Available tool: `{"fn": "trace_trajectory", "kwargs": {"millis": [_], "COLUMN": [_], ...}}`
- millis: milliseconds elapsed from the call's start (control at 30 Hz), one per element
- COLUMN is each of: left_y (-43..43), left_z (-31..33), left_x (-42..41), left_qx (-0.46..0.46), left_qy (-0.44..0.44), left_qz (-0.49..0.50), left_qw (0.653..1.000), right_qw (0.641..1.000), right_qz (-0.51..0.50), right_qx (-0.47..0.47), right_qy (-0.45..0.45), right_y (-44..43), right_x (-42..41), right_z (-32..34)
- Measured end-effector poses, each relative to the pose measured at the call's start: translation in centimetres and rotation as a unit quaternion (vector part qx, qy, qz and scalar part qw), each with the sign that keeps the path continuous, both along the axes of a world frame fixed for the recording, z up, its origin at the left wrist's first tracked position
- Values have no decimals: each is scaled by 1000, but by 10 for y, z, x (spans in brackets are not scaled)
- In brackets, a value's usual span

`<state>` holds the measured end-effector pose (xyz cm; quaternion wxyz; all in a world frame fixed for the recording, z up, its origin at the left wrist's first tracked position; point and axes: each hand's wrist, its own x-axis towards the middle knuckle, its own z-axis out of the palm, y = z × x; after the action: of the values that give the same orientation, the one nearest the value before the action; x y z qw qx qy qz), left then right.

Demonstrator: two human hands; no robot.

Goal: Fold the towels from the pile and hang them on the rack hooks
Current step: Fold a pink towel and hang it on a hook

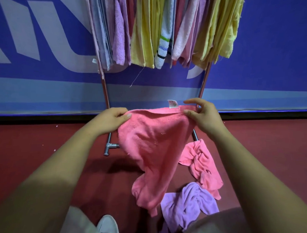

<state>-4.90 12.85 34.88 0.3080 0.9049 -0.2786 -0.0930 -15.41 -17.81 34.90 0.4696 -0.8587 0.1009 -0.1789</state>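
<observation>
A pink towel hangs in the air in front of me, held by its top edge. My left hand pinches the left corner. At the right end of that edge my right hand pinches it, beside a small white label. The towel droops down toward the floor. On the floor at lower right lie a crumpled pink towel and a crumpled purple towel. The metal rack stands ahead against the wall, with several folded towels in purple, yellow, pink and striped white hanging from its top.
A blue wall with white lettering runs behind the rack. The floor is dark red. The rack's foot bar sticks out near my left hand. My white shoe shows at the bottom edge.
</observation>
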Motion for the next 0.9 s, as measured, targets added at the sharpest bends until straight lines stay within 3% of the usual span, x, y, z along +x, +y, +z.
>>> {"fn": "trace_trajectory", "kwargs": {"millis": [100,200,267,367,467,567,667,767,900], "left_y": [-8,-5,1,11,17,10,-2,-13,-23], "left_z": [5,9,11,5,-3,-3,5,16,23], "left_x": [-1,1,1,6,11,6,-3,-13,-22], "left_qx": [-41,-60,-16,129,162,70,-24,-147,-170], "left_qy": [-21,0,19,13,22,96,111,150,173], "left_qz": [51,72,39,0,17,26,9,-18,-62], "left_qw": [998,996,999,992,986,993,993,977,968], "right_qw": [999,999,998,991,988,994,995,996,998], "right_qz": [26,-17,-60,-133,-152,-108,-96,-82,-56], "right_qx": [-14,-23,-10,-12,-4,0,-26,-23,-15], "right_qy": [20,20,9,-12,-11,11,-3,-26,-26], "right_y": [4,0,-6,-16,-25,-24,-17,-8,0], "right_x": [-1,-1,-1,2,5,8,10,9,5], "right_z": [1,1,0,-3,-5,-11,-11,-7,-3]}}
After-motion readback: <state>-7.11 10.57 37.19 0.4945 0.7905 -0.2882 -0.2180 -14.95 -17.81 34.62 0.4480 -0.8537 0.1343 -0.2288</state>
